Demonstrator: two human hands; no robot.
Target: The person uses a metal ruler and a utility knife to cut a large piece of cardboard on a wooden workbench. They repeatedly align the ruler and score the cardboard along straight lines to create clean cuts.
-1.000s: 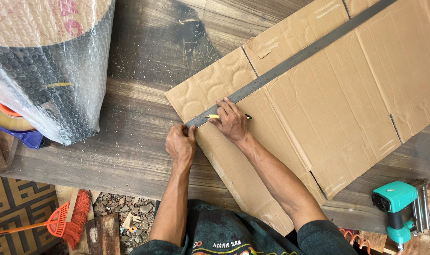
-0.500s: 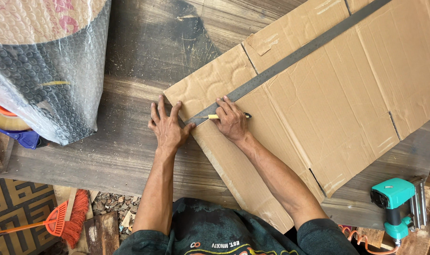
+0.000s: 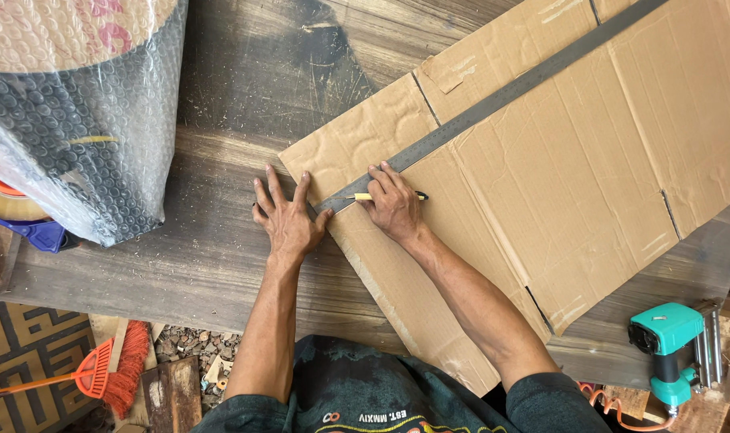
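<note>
Cardboard (image 3: 557,168), a large flattened brown sheet with creases and slits, lay on the dark wooden table (image 3: 221,256) and covered its right and far part. A long grey metal ruler (image 3: 501,96) lay across the sheet in a diagonal line, from the near left corner of the sheet toward the far right. The right hand (image 3: 393,204) was resting on the near end of the ruler, with the fingers closed around a thin yellow pencil (image 3: 365,196) whose tip was touching the cardboard just beside the ruler edge. The left hand (image 3: 289,220) lay flat at the left corner of the sheet, fingers spread apart and pressed on the table, with the thumb side touching the end of the ruler. It held nothing.

On the far left of the table stood a big bundle wrapped in bubble film (image 3: 76,112), with a blue tape dispenser (image 3: 28,228) just beside it. At the near right a teal pneumatic nail gun (image 3: 670,345) was lying. Below the table on the left, an orange broom (image 3: 100,373) was on the floor.
</note>
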